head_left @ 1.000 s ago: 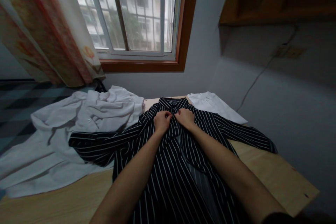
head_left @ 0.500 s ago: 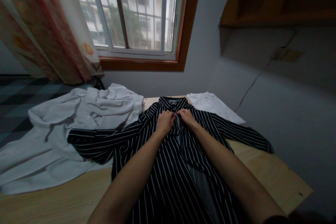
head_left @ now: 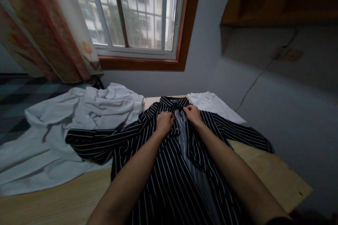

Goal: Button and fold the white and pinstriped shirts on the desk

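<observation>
A black shirt with thin white stripes [head_left: 163, 182] lies face up on a light wooden table [head_left: 274, 175], collar toward the window, sleeves spread to both sides. My left hand [head_left: 164, 121] is closed on the left front edge just below the collar. My right hand [head_left: 192, 114] is closed on the right front edge beside it. The two edges are held a little apart, and the grey inside of the shirt shows between them.
A heap of crumpled white garments [head_left: 68, 126] covers the table's left side. A folded white garment [head_left: 213, 104] lies at the far right corner. Behind stand a window [head_left: 137, 10] with a patterned curtain [head_left: 47, 24], grey walls, and a wooden shelf [head_left: 280, 0] above right.
My hands have drawn apart, pulling the shirt's front edges open below the collar, so more of the grey inside shows. The view has shifted slightly.
</observation>
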Demonstrator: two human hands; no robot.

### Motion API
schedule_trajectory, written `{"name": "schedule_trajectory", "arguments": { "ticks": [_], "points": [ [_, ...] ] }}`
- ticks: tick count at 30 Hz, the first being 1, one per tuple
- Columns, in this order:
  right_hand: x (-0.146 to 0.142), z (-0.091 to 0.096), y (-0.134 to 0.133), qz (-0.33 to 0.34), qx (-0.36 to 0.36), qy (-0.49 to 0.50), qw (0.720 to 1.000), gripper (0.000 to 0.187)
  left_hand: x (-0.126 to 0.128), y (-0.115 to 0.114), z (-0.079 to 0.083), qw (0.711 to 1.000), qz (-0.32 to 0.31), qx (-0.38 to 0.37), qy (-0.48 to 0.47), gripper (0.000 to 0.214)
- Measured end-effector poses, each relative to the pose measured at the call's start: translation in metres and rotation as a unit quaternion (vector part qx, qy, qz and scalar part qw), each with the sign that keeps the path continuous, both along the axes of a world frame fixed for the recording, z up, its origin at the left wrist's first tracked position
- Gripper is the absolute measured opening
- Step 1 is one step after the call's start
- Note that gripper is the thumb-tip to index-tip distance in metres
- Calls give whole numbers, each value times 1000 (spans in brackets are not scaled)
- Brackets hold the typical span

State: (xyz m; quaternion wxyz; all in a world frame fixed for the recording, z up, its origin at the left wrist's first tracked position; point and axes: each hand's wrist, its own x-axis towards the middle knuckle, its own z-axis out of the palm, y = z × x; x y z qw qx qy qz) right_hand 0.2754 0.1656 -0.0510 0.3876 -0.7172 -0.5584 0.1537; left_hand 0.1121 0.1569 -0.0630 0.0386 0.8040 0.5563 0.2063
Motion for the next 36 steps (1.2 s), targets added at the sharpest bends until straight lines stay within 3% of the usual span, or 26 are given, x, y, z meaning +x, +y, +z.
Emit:
{"name": "schedule_trajectory", "arguments": {
  "ticks": [4,8,18,22,30,36],
  "points": [
    [-22,9,-10,30,-1,-70,997,17,1,-2,0,999,-7,13,32,18],
    [-42,-1,-21,79,-31,-145,986,12,-1,0,-2,1000,5,3,16,20],
    [-31,-20,-19,103,-35,-140,984,16,2,0,3,998,26,-24,-53,15],
    [-29,-23,-19,93,-11,-92,991,14,7,-5,5,998,30,-23,-54,15],
    [-11,-30,-9,114,13,127,985,15,5,-4,3,997,23,-23,-68,18],
    [-6,-32,-8,131,8,173,976,15,5,-6,3,996,14,16,-82,21]
  ]
}}
